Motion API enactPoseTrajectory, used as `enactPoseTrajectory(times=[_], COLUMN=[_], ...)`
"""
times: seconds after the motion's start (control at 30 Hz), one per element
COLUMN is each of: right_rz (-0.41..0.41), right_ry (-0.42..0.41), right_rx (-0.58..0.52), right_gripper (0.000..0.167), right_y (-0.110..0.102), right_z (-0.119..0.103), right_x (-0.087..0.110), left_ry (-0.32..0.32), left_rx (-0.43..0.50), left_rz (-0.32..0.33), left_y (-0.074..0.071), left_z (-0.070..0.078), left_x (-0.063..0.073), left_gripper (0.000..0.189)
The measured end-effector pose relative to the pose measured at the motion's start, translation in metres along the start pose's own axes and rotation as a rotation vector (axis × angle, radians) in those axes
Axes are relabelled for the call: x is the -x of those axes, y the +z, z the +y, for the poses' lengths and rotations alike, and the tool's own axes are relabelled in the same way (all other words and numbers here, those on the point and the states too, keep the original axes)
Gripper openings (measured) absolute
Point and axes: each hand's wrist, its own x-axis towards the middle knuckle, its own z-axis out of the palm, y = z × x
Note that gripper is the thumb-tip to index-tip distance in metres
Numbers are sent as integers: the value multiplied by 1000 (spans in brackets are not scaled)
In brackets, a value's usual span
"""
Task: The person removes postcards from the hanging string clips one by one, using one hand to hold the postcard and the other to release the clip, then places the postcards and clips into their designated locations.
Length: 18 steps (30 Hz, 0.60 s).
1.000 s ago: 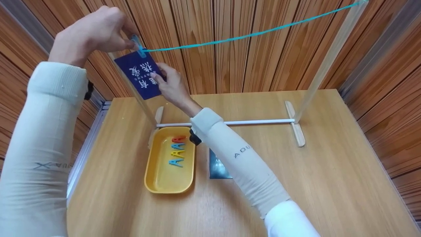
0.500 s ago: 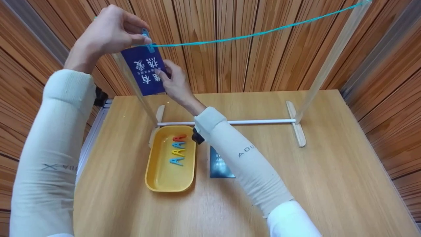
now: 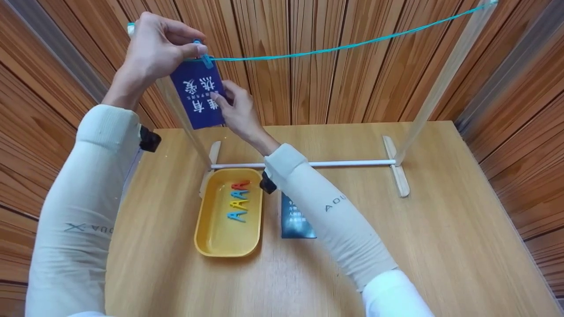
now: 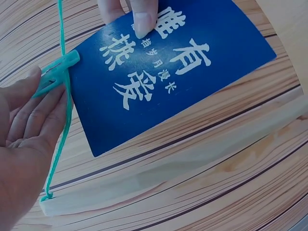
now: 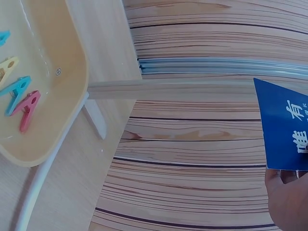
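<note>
My left hand pinches a light blue clothespin at the turquoise line, near the left post. The clothespin's tip overlaps the upper edge of a dark blue card with white characters, close to one corner. How deep its jaws reach over the card is hard to tell. My right hand holds the card's right edge between thumb and fingers. In the left wrist view the clothespin lies across line and card edge. The right wrist view catches only part of the card.
A yellow tray with several red, blue and yellow clothespins stands below on the table. Beside it lies a second, dark card, partly under my right forearm. The rack has a right post and a white lower bar.
My left hand, the clothespin and the card have shifted a little to the right in the head view. The card hangs less tilted than before. Both hands keep their hold.
</note>
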Motion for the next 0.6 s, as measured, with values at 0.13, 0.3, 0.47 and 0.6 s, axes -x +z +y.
enactPoseTrajectory(times=[0.13, 0.3, 0.47, 0.6], right_rz=[5, -7, -18, -11], right_ry=[-16, -11, -9, -7], right_rx=[7, 11, -11, -29], right_gripper=[32, 31, 32, 32], right_y=[-2, -3, -3, -6], right_z=[-1, -1, -2, -3], right_x=[1, 4, 5, 5], left_ry=[11, 13, 30, 39], left_rx=[-19, -17, -25, -19], left_rz=[7, 6, 28, 46], left_y=[0, 0, 1, -1], left_z=[2, 1, 1, 4], left_x=[0, 2, 2, 2], left_gripper=[36, 36, 36, 35])
